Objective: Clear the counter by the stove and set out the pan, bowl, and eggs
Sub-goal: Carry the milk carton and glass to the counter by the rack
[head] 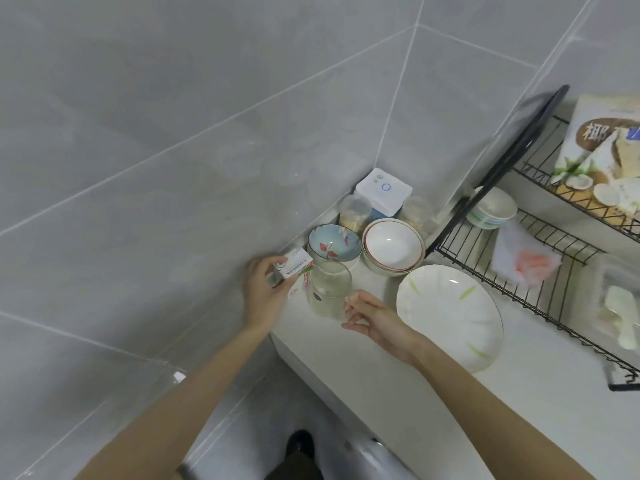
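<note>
The clearing is only part done, I think. The left hand (265, 289) grips a small milk box (294, 268), up off the bench (381, 393). The right hand (372, 317) pinches the handle of a glass cup (330, 289), which looks to be standing on the bench. The cup is right beside the milk box.

Lots of things are left to move. A blue bowl (334, 242) sits at 12 o'clock from the cup, almost touching it. A stack of white bowls (393, 245) is at 1 o'clock. A big plate (446, 313) is at 3 o'clock, close by the right wrist. Two clear jars (353, 211) and a white box (382, 190) fill the corner behind the bowls.

A black wire rack (554, 271) stands at 3 o'clock of the view.

There are bowls to pick from, but I see no pan, no eggs and no stove here. The blue bowl and the plate crowd the cup, so lifting it needs care.
</note>
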Demonstrator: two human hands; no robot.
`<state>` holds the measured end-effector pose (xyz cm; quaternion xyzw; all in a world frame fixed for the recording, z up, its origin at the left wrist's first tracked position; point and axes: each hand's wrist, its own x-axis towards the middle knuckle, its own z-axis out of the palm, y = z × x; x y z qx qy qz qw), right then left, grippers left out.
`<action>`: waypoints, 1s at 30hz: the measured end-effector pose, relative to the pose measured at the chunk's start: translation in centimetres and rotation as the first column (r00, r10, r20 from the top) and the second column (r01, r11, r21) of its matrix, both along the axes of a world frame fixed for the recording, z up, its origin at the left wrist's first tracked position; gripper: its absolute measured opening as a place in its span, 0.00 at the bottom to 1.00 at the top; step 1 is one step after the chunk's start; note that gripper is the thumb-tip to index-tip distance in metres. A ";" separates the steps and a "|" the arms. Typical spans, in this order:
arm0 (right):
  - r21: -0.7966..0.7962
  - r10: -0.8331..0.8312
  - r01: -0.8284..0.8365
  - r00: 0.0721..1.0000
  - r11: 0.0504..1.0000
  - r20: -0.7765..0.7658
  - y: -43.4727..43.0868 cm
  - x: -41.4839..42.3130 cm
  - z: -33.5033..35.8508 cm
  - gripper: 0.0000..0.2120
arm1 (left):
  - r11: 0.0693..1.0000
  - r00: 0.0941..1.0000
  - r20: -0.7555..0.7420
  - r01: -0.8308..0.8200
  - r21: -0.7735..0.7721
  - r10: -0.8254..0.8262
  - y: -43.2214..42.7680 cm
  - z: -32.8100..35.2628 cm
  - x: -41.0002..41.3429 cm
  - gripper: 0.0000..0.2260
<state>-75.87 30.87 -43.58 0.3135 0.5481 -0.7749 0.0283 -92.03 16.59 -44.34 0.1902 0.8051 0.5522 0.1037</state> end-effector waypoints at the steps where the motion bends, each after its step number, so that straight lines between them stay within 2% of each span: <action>1: 0.007 0.001 -0.001 1.000 1.000 0.001 0.0 -0.1 0.0 0.11 | 1.000 1.000 -0.005 -0.004 -0.001 0.004 0.2 0.0 0.0 0.15; 5: 0.046 -0.005 0.005 1.000 0.999 0.011 -0.1 -0.1 0.4 0.10 | 1.000 1.000 -0.002 -0.012 -0.025 0.012 0.8 0.2 0.0 0.16; 10: 0.203 -0.058 0.042 0.996 0.978 0.074 -0.6 0.2 1.2 0.08 | 0.999 0.999 0.047 0.012 -0.032 -0.011 0.5 0.8 0.3 0.15; 12: 0.256 -0.075 0.048 0.993 0.966 0.096 -0.7 0.6 1.4 0.10 | 0.999 0.996 0.087 0.019 -0.032 -0.016 0.1 1.1 0.4 0.14; 14: 0.305 -0.112 0.079 0.989 0.949 0.092 -0.7 1.5 1.8 0.12 | 0.999 0.997 0.072 0.019 -0.047 -0.015 -0.4 1.8 1.1 0.15; 18: 0.354 -0.183 0.151 0.981 0.923 0.060 -0.2 3.9 2.8 0.13 | 0.999 0.998 -0.051 0.027 -0.040 -0.029 -0.9 4.0 3.0 0.16; 24: 0.383 -0.212 0.187 0.977 0.905 0.026 0.2 11.3 5.2 0.11 | 0.986 0.990 -0.052 0.135 0.097 -0.130 0.1 7.9 8.9 0.13; 30: 0.422 -0.308 0.276 0.951 0.863 0.007 0.6 21.5 6.8 0.12 | 0.949 0.953 -0.065 0.301 0.091 -0.296 3.1 9.2 17.6 0.16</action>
